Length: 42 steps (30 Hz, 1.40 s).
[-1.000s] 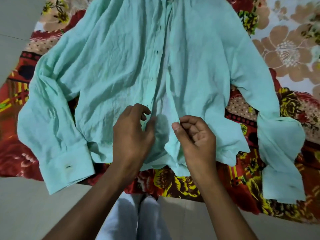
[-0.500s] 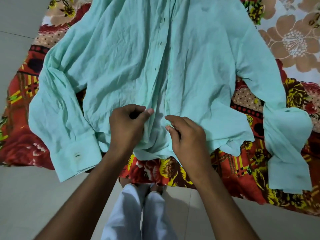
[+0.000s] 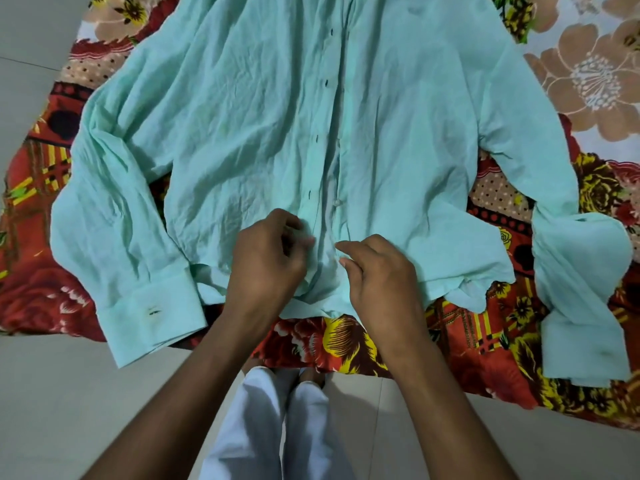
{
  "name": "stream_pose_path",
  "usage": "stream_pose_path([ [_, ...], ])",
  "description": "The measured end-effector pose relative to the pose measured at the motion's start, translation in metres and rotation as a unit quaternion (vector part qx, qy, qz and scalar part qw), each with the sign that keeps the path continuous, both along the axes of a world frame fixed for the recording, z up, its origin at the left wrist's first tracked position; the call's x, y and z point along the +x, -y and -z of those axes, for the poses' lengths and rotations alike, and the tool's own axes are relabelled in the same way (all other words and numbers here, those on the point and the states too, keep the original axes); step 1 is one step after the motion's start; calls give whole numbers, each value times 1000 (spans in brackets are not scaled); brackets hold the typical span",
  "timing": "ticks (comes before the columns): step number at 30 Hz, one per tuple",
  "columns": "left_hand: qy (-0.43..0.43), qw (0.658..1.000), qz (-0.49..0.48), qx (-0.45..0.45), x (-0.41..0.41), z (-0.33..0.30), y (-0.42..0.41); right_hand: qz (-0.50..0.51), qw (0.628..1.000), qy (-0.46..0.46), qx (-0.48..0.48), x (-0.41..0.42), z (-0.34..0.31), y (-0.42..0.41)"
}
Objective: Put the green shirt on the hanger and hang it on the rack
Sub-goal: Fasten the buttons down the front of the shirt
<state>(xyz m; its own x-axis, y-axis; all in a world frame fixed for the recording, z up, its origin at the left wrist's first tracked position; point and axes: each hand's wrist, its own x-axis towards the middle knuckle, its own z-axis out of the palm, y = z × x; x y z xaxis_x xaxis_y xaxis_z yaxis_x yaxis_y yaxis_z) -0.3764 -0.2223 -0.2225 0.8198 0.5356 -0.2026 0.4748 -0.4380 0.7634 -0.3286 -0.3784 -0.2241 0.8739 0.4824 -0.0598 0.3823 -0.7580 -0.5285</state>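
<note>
At the lower middle of the frame the left hand (image 3: 266, 258) has curled its grip onto the buttonhole edge of the green shirt (image 3: 242, 126), and the right hand (image 3: 377, 271) pinches the button edge; a second ago the plackets gaped wider there. The shirt lies spread front-up on the floral bedspread (image 3: 588, 81), so unbuttoning seems nearly finished, with no hanger visible yet.
</note>
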Motion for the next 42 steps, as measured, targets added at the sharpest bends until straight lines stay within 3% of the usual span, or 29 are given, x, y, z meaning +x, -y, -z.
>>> stream_pose_path([
  [6, -26, 996, -15, 88, 17, 4, 5, 6, 996, 60, -68, -1, -6, -5],
  [11, 11, 991, 2, 137, 16, 11, 5, -12, 992, 93, -90, -1, -5, -5],
  [15, 40, 998, -57, 6, 9, 2, -2, -21, 993, 96, -63, -1, -5, -3],
  [19, 44, 974, -157, -157, 2, -10, -12, -17, 992, 107, 59, -2, -14, -3],
  [21, 65, 979, -147, -128, -4, -16, -15, -14, 990, 107, 88, -3, -17, -5],
  [27, 135, 988, 14, 68, -13, -20, -8, 41, 992, 13, 116, -1, -10, -13],
  [32, 188, 971, 2, 148, -16, -25, -10, 78, 988, 10, 135, 4, -12, -16],
  [34, 177, 973, 20, 145, -16, -25, -5, 89, 984, 22, 151, 5, -13, -17],
  [38, 8, 1000, 11, -27, -16, -15, -1, 90, 989, -14, 119, 7, -7, -16],
  [42, 46, 997, -26, 57, -10, -20, -5, 90, 993, -56, 55, 7, 1, -14],
])
